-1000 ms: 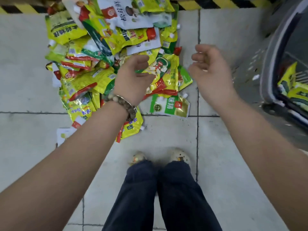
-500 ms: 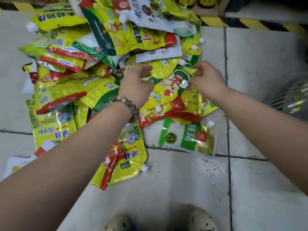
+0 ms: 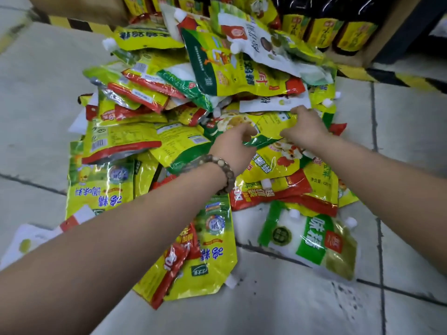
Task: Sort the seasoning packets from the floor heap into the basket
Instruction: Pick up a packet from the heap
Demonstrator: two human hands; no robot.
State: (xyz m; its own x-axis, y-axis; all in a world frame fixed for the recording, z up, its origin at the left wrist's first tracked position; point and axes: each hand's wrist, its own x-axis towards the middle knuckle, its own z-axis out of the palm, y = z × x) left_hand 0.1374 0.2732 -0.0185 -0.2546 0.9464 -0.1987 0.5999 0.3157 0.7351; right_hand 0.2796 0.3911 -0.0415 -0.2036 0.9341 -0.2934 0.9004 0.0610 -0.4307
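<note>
Seasoning packets (image 3: 121,139) lie in a broad heap on the tiled floor (image 3: 290,310), piled against the foot of a shelf of bottles (image 3: 319,30). Both hands are in the middle of it. The left hand (image 3: 233,147) and the right hand (image 3: 306,128) each have a closed grip on opposite edges of one yellow packet (image 3: 272,123). The basket is out of sight, so I can't tell how much is sorted. Judging by the heap, most is left.

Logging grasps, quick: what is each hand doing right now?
Left hand: grips the edge of a yellow packet.
Right hand: grips the same packet.
</note>
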